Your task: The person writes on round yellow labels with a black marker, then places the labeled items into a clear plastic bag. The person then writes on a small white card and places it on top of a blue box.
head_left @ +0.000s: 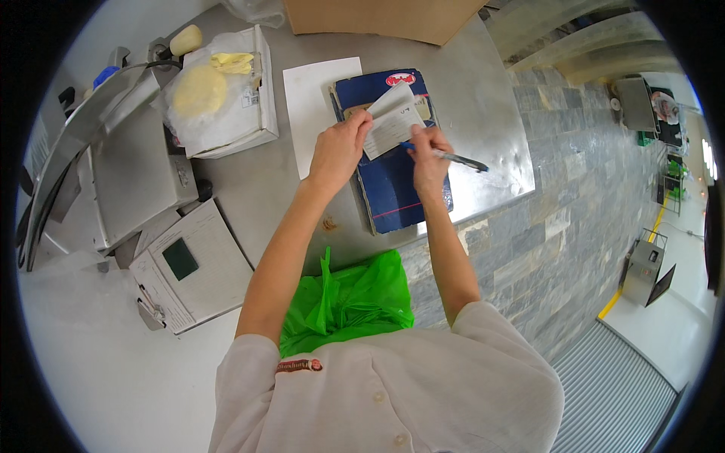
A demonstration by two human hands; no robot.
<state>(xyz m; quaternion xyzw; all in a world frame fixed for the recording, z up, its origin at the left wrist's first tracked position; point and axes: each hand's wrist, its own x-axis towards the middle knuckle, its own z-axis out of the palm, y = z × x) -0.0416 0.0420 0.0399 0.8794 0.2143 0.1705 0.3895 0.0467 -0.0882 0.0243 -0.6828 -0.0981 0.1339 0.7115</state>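
A dark blue hardcover book (394, 198) lies on a metal table. Over its upper half is a small pad of paper slips (389, 134) with one leaf lifted and some handwriting on it. My left hand (340, 147) pinches the pad's left edge. In my right hand (429, 162) is a pen (467, 161) with a blue end by my fingers and a dark end pointing to the right; these fingers rest at the pad's lower right edge. A blank white sheet (306, 94) lies partly under the book's left side.
A bright green plastic bag (351, 294) hangs at the table's near edge. To the left are a white box (264, 98) with plastic-wrapped yellow items, a metal appliance (140, 177) and a clipboard (215, 260) with papers. A cardboard box (385, 19) stands at the far edge.
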